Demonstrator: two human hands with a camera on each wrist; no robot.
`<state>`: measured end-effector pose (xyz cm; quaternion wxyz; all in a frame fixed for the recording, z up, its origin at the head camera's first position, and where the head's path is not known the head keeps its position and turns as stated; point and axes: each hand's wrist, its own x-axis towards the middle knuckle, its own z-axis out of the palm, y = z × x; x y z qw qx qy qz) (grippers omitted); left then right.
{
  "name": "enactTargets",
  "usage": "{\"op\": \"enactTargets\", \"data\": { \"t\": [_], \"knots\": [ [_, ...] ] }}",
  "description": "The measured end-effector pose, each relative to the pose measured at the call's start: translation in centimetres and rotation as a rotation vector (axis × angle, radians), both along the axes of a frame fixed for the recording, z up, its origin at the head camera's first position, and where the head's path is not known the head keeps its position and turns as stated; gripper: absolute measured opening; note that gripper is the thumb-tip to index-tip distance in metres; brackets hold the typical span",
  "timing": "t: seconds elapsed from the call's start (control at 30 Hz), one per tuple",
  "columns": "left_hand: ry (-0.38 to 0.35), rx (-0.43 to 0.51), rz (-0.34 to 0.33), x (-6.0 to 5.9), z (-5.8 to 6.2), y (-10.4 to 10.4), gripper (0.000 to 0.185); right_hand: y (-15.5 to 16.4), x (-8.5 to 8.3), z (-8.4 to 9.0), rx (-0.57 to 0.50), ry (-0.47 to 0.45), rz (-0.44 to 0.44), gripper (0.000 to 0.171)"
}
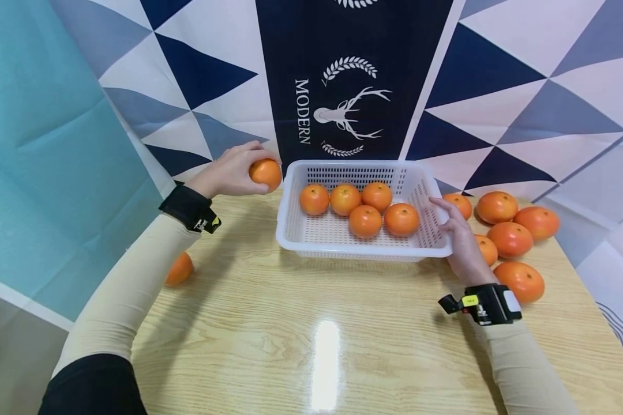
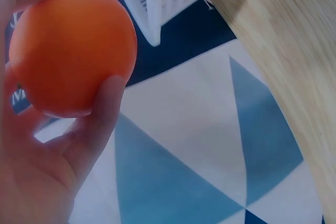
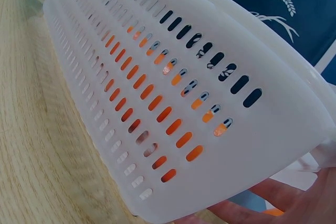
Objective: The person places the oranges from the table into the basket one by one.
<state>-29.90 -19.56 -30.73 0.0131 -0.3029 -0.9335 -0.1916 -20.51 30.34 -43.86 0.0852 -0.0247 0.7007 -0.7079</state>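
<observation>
My left hand (image 1: 241, 168) grips an orange (image 1: 266, 174) beside the left end of a white plastic basket (image 1: 358, 250), above its rim. In the left wrist view, thumb and fingers wrap round the same orange (image 2: 73, 51). My right hand (image 1: 464, 242) holds the basket's right end by its rim. The right wrist view shows the fingers (image 3: 278, 198) against the basket's end, partly hidden by its slotted wall (image 3: 157, 87). Several oranges lie inside the basket, one of them an orange (image 1: 365, 222) near the front.
Several loose oranges, among them a large orange (image 1: 520, 281), lie right of the basket beside my right wrist. Another orange (image 1: 179, 270) sits on the wooden table (image 1: 270, 334) near my left forearm. A patterned cloth (image 1: 342, 75) hangs behind the basket.
</observation>
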Motion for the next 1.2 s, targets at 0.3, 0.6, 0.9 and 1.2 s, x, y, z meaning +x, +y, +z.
{"op": "enactTargets", "data": {
  "t": [0.3, 0.6, 0.9, 1.2],
  "knots": [
    [-0.02, 0.009, -0.043, 0.4, 0.2, 2.9, 0.059, 0.0, 0.0, 0.1, 0.01, 0.01, -0.005, 0.074],
    [-0.033, -0.002, -0.124, 0.1, 0.1, 5.9, 0.061, -0.1, -0.1, 0.1, 0.005, -0.01, -0.02, 0.075],
    [-0.074, -0.05, -0.193, -0.2, -0.2, 8.4, 0.059, -0.3, -0.2, 0.1, 0.034, -0.014, -0.025, 0.077],
    [-0.088, -0.152, -0.272, -0.4, -0.4, 10.8, 0.062, -0.2, -0.2, 0.0, 0.029, -0.006, -0.021, 0.077]
  ]
}}
